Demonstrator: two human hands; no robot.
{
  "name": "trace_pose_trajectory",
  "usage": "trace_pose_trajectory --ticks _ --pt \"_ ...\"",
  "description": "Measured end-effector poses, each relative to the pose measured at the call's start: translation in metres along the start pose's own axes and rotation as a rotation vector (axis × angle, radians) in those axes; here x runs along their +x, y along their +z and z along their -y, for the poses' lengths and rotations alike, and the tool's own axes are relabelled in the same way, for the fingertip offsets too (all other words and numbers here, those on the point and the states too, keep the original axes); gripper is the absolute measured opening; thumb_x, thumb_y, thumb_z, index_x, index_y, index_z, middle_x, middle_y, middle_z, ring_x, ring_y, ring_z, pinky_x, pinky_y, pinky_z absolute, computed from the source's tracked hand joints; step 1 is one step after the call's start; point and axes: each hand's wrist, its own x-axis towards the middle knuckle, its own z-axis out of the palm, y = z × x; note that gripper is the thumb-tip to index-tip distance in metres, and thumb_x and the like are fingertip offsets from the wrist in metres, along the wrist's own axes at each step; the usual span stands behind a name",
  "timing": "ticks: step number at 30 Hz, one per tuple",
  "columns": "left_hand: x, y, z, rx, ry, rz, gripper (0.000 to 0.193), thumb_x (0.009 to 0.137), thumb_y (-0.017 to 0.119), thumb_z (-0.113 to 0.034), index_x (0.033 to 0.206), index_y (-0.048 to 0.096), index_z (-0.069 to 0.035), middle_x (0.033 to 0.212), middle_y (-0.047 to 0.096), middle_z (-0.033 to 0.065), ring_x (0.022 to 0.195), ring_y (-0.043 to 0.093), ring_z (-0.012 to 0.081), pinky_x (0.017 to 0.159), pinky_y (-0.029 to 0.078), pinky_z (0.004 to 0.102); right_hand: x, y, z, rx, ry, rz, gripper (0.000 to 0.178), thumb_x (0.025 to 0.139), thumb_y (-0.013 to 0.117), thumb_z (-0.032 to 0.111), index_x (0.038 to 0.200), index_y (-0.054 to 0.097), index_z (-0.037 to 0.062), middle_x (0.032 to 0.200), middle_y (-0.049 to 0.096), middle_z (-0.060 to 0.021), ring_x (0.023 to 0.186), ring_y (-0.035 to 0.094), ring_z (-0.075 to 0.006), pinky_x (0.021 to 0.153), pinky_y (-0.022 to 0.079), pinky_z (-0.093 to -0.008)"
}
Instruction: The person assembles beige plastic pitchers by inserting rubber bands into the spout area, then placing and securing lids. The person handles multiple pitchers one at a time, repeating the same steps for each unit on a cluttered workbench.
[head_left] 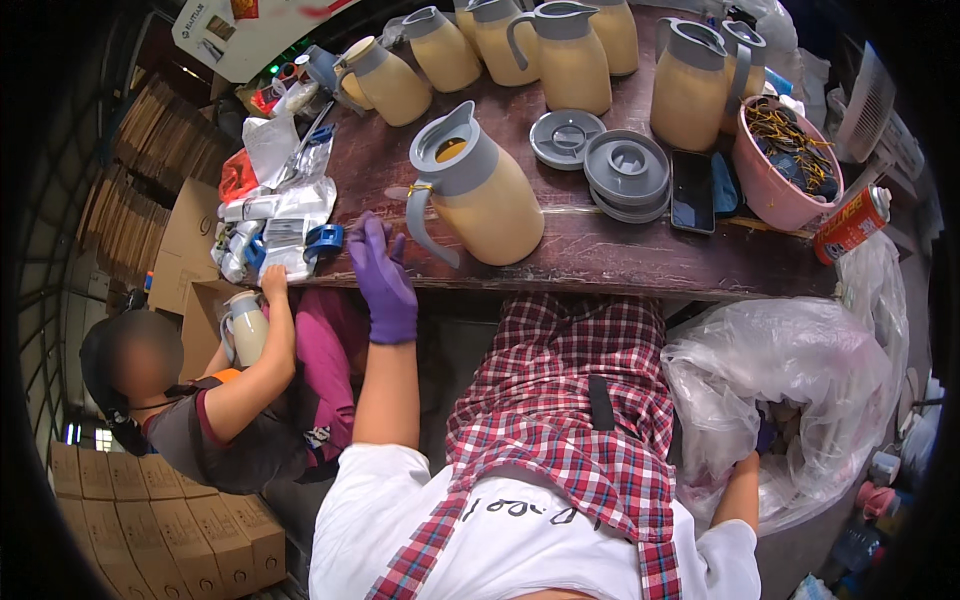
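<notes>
My left hand (383,272), in a purple glove, is raised at the table's front edge with its fingers apart and nothing seen in them. Just right of it stands a cream vacuum jug (490,210) with a grey spout and handle, lidless, its amber inside showing. A small tag (400,192) hangs at its handle. My right hand (766,436) reaches into a large clear plastic bag (780,350) beside my lap; the plastic and its contents hide the fingers. Grey round lids (627,170) lie stacked behind the jug's right side, near another grey lid (567,138).
Several more cream jugs (575,70) stand along the back of the dark red table (640,255). At right are a phone (692,192), a pink bucket (770,175) of twist ties and an orange spray can (852,225). A co-worker (235,400) sits at left holding a jug, near cartons (165,520).
</notes>
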Motion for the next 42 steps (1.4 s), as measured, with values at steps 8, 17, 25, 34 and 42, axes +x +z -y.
trace_pose_trajectory --ticks 8,17,25,34,42 --pt "-0.054 0.030 0.029 -0.005 0.041 0.373 0.029 0.105 0.057 -0.029 0.122 0.055 -0.006 0.099 0.061 0.0018 0.092 0.056 0.0131 0.085 0.044 0.0298 -0.043 -0.011 0.008 0.230 -0.068 0.030 0.050 0.099 0.049 0.019 0.146 0.047 0.0023 0.145 0.052 -0.0228 0.138 0.046 -0.0355 0.109 0.040 -0.0399" --pt "-0.068 0.032 0.032 0.035 0.124 0.464 0.029 0.104 0.055 -0.036 0.103 0.050 -0.007 0.087 0.051 0.0020 0.081 0.048 0.0142 0.079 0.040 0.0303 -0.163 -0.275 0.173 0.276 -0.578 -0.028 0.032 0.093 0.061 0.033 0.108 0.073 0.0069 0.098 0.073 -0.0166 0.091 0.070 -0.0336 0.084 0.054 -0.0443" --pt "-0.086 0.043 0.021 -0.050 0.111 0.529 0.034 0.103 0.058 -0.038 0.108 0.048 -0.006 0.090 0.053 0.0030 0.084 0.049 0.0147 0.082 0.042 0.0308 -0.052 -0.448 0.271 0.613 -0.781 -0.729 0.023 0.090 0.064 0.009 0.112 0.071 0.0046 0.104 0.071 -0.0137 0.097 0.067 -0.0265 0.086 0.053 -0.0347" --pt "-0.090 0.040 0.000 -0.061 0.038 0.522 0.028 0.103 0.059 -0.028 0.117 0.051 -0.005 0.096 0.054 0.0029 0.087 0.049 0.0143 0.083 0.043 0.0303 -0.085 -0.431 0.302 0.798 -0.922 -0.179 0.024 0.097 0.065 0.014 0.117 0.070 0.0008 0.106 0.072 -0.0035 0.094 0.065 -0.0100 0.085 0.052 -0.0278" --pt "-0.073 0.019 0.060 0.030 0.072 0.302 0.036 0.106 0.050 -0.028 0.134 0.048 -0.005 0.131 0.052 0.0112 0.128 0.047 0.0204 0.104 0.040 0.0375 -0.149 -0.325 0.131 0.816 -0.193 0.548 0.033 0.097 0.062 0.030 0.108 0.072 -0.0001 0.083 0.071 -0.0055 0.071 0.063 -0.0129 0.068 0.052 -0.0283"
